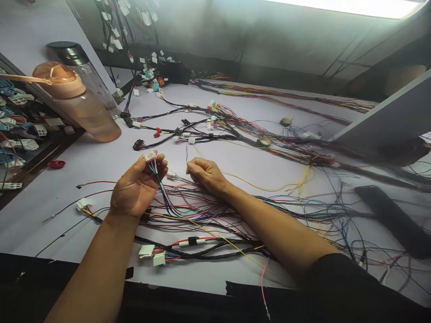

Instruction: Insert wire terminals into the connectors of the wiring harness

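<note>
My left hand (136, 188) is closed around a white wire connector (150, 156), thumb and fingers on its sides. Several green, blue, black and pink wires (164, 195) hang from the connector and curve right into the loose bundle. To the right, my right hand (208, 176) pinches a thin dark wire (186, 153), whose end stands up above the fingertips. Between the hands a small white connector (171, 175) lies on the table. Beneath my wrists, many loose wires spread across the tabletop.
A taped harness (208, 255) with white connectors lies near the front edge. Behind my hands stretches another harness (235, 132) with tape rolls (264, 141) beside it. A peach bottle (84, 107) and a clear bottle (96, 80) stand left, near a connector bin (20, 130).
</note>
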`<state>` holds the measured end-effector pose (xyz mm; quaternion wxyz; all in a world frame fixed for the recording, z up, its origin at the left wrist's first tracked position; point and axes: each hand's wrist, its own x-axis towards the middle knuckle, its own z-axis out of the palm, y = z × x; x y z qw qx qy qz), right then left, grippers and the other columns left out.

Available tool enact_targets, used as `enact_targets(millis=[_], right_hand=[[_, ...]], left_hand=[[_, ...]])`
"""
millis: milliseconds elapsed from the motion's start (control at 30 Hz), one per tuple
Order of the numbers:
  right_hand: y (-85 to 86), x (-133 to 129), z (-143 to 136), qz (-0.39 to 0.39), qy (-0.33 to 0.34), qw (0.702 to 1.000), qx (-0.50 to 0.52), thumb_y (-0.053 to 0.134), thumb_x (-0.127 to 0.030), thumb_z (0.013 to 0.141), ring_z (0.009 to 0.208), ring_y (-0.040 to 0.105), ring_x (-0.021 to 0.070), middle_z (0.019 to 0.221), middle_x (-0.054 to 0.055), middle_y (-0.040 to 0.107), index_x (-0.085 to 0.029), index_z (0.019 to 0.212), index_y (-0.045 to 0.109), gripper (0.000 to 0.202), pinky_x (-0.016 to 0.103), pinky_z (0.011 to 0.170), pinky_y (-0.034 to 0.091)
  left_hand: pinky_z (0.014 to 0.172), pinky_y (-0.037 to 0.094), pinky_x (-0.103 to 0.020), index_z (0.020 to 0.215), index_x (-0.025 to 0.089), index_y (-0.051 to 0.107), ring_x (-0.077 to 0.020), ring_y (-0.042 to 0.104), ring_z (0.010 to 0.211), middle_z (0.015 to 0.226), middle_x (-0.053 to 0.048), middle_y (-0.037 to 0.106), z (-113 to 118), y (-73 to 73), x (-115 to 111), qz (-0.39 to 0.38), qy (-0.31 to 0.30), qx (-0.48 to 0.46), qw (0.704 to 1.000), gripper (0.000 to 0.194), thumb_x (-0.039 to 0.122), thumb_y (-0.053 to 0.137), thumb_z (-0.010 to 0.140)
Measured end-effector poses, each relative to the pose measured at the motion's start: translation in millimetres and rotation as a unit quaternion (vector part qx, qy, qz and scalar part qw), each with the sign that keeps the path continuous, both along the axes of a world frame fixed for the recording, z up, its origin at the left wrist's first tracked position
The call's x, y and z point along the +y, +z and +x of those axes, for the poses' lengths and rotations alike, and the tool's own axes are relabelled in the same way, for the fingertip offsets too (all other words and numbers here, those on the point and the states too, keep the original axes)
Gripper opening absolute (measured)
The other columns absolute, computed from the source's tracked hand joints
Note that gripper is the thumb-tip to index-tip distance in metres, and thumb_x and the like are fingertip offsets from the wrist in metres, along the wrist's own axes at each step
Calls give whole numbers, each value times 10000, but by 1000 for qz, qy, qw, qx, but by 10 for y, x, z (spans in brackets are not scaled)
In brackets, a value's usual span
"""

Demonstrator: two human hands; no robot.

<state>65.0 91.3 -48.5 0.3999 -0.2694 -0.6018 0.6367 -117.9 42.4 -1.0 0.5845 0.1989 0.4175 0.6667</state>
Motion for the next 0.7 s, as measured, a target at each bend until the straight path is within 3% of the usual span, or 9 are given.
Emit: enact_targets(millis=[133,233,400,567,700], right_hand=[[-19,87,-5,26,-157,987,25,562,-584,853,539,448,77,584,-48,492,-169,805,592,418,222,581,387],[-35,127,-12,10,-199,979,36,569,-574,846,525,469,70,595,-50,511,-167,846,602,408,219,566,403],[38,165,101,-16,-258,966,21,600,-588,795,492,518,73,589,-57,527,-161,861,597,433,213,517,413],[125,72,589,-25,-206,963,-173,589,-621,771,660,653,128,796,64,693,-149,813,604,474,211,538,445],[103,-79,965,-38,-191,936,-292,579,-607,778,517,578,103,786,100,708,-138,735,593,471,229,494,431]], left_hand=[[845,578,-322,871,143,705,-147,676,817,907,-55,726,-98,-33,51,-26,65,-3,998,217,233,514,921],[888,561,-371,856,125,693,-158,682,825,888,-65,722,-108,-108,88,-66,72,-1,995,193,226,537,911],[905,538,-357,872,106,681,-171,692,846,889,-90,718,-102,-232,130,-29,70,13,997,154,211,569,887],[867,543,-321,834,93,672,-174,696,821,865,-109,720,-122,-253,144,-4,97,16,995,121,183,596,863],[840,551,-306,852,83,676,-175,694,810,845,-102,717,-130,-273,164,11,94,5,996,125,167,584,865]])
